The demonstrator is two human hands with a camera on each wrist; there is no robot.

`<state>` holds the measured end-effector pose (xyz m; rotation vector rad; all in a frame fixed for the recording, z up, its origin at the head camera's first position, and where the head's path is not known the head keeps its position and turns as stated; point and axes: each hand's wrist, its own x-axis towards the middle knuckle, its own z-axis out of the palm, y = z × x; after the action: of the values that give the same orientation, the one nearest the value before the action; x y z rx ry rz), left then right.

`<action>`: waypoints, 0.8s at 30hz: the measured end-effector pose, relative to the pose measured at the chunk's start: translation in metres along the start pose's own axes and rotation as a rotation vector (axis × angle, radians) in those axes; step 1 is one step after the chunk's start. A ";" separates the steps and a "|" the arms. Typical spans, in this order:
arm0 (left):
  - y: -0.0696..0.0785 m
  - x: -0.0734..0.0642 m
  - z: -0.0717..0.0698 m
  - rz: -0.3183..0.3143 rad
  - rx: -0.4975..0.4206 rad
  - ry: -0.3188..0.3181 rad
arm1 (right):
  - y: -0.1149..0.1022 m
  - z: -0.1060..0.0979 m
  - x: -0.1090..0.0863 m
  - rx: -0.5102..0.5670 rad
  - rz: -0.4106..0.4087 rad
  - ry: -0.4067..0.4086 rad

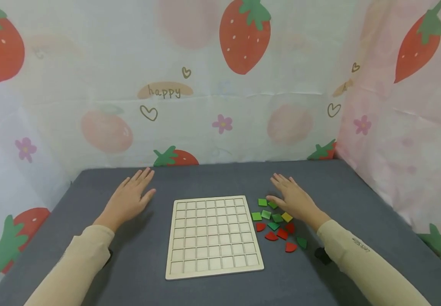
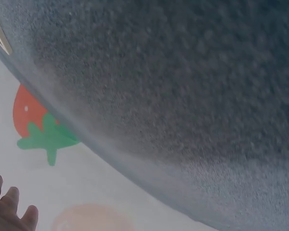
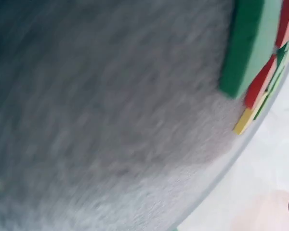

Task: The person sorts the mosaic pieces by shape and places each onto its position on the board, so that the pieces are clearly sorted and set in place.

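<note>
A pale wooden board [image 1: 212,238] with a grid of square recesses lies on the dark grey table. Left of it, my left hand [image 1: 130,197] hovers palm down with straight fingers and holds nothing. My right hand [image 1: 295,199], also straight-fingered and holding nothing, is over the far right edge of a loose group of small tiles. Among these are green square tiles [image 1: 256,216], a yellow tile [image 1: 286,217], red rounded pieces [image 1: 271,236] and a dark green leaf-shaped piece [image 1: 302,242]. In the right wrist view a green piece [image 3: 243,48] looms large near the camera.
The grey tabletop [image 1: 140,263] reaches back to a white curtain [image 1: 205,51] printed with strawberries, hearts and flowers. More of this cloth hangs along the left and right sides. A dark wrist strap [image 1: 323,256] shows under the right sleeve.
</note>
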<state>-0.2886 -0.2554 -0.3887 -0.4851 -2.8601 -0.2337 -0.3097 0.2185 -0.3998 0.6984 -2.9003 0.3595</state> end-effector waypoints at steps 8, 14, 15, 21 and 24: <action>0.009 -0.004 0.002 -0.030 -0.133 -0.004 | -0.001 -0.002 -0.002 0.066 0.055 -0.003; 0.012 -0.008 0.004 -0.091 -0.237 -0.046 | -0.005 -0.007 -0.003 0.169 0.146 -0.023; 0.012 -0.009 0.004 -0.098 -0.254 -0.054 | -0.006 -0.008 -0.003 0.190 0.161 -0.026; 0.015 -0.011 0.005 -0.147 -0.364 -0.075 | -0.012 -0.010 -0.001 0.303 0.219 -0.015; 0.018 -0.013 0.007 -0.191 -0.414 -0.100 | -0.015 -0.010 0.000 0.331 0.222 0.003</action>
<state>-0.2722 -0.2415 -0.3963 -0.2979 -2.9574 -0.8685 -0.3025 0.2082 -0.3874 0.4104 -2.9516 0.8797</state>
